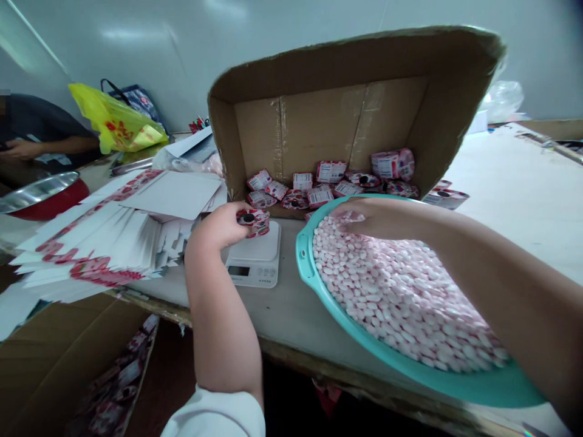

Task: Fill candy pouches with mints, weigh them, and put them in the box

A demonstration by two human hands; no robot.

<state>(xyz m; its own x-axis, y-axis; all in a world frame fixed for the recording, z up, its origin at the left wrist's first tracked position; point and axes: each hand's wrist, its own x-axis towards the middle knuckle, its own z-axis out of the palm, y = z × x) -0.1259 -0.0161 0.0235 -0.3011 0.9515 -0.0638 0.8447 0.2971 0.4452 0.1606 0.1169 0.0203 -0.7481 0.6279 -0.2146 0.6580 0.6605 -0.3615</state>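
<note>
My left hand [230, 224] is closed around a small red-and-pink printed carton [257, 222] with a dark round spot on its side. It holds the carton over the white kitchen scale [255, 250], whose display is too small to read. My right hand [359, 213] reaches into a teal basin [314, 267] full of small pale pink, pill-shaped candies [401, 297]. Its fingers curl around some candies near the basin's far left rim, and the fingertips are partly hidden. Behind the scale, a large cardboard box [319, 127] lies open toward me with several similar printed cartons [320, 195] inside.
Flat printed card sheets [122, 237] are piled left of the scale. Beyond them are a red metal bowl [50, 197], a yellow plastic bag [113, 121] and another person [45, 133]. A lower cardboard box [50, 364] with more cartons stands below the table edge.
</note>
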